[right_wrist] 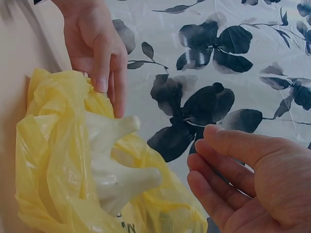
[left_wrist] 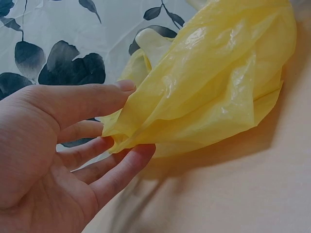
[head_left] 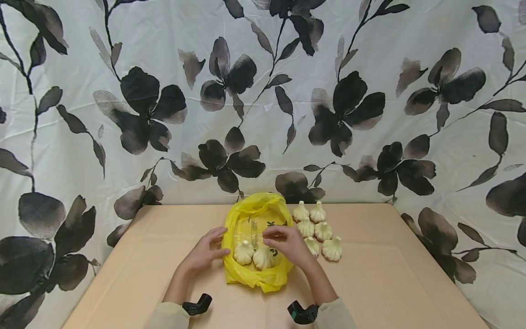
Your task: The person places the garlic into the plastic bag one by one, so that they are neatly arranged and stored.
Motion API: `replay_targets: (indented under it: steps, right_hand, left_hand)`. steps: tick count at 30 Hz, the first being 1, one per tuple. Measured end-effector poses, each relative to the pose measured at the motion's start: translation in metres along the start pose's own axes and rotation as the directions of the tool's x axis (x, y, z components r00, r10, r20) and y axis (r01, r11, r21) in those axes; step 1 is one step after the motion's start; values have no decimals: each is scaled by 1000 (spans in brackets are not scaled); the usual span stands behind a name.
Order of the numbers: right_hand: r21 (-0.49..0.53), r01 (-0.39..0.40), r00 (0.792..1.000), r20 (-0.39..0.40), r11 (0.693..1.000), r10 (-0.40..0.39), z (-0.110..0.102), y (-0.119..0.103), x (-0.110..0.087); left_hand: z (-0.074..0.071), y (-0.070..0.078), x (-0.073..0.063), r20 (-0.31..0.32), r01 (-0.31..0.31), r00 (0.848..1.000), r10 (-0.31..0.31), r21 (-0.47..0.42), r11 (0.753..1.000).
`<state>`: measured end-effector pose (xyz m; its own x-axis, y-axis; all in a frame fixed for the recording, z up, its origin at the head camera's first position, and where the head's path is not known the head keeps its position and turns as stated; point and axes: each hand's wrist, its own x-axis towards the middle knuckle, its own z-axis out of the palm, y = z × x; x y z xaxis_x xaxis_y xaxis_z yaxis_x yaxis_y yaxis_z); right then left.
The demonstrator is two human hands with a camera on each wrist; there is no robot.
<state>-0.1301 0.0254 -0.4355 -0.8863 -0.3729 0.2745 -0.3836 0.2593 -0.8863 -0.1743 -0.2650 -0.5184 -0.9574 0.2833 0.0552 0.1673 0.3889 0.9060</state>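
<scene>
A yellow plastic bag [head_left: 259,281] lies on the table with its mouth spread wide and its rim rolled back. Two garlic bulbs, a left one [head_left: 244,252] and a right one [head_left: 263,258], sit inside, their stems showing in the right wrist view. My left hand [head_left: 207,250] holds the bag's left edge, thumb on one side and fingers on the other, as the left wrist view shows. Over the bag's right side hovers my right hand [head_left: 289,244], fingers loosely bent, nothing between them. In the right wrist view that hand [right_wrist: 252,174] is apart from the bag.
Several garlic bulbs [head_left: 323,231] stand grouped on the table just right of the bag, partly behind my right hand. The tan table [head_left: 390,265] ends at a white cloth [head_left: 263,114] printed with dark flowers. Each wrist wears a black device [head_left: 303,313].
</scene>
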Motion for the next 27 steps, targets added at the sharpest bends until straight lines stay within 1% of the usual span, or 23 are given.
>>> replay_targets:
  steps: [4, 12, 17, 21, 27]
  right_hand:
    - [2, -7, 1000, -1, 1000, 7, -2, -3, -7]
    - [-51, -29, 999, -47, 998, 27, -7, -13, -23]
    - [-50, -41, 999, -37, 998, 40, -14, -13, -22]
    - [-60, -47, 998, -45, 997, 44, -19, -5, -19]
    - [-67, -55, 996, -74, 996, 50, -29, 29, -8]
  left_hand:
    - [2, 2, -6, 2, 6, 1000, -6, -3, 1000]
    - [5, 6, -18, 12, 3, 1000, -3, 1, 1000]
    - [4, 7, -16, 14, 8, 1000, -8, 0, 1000]
    - [4, 7, -15, 18, 9, 1000, -9, -5, 1000]
    - [7, 4, -5, 5, -3, 1000, 3, -4, 1000]
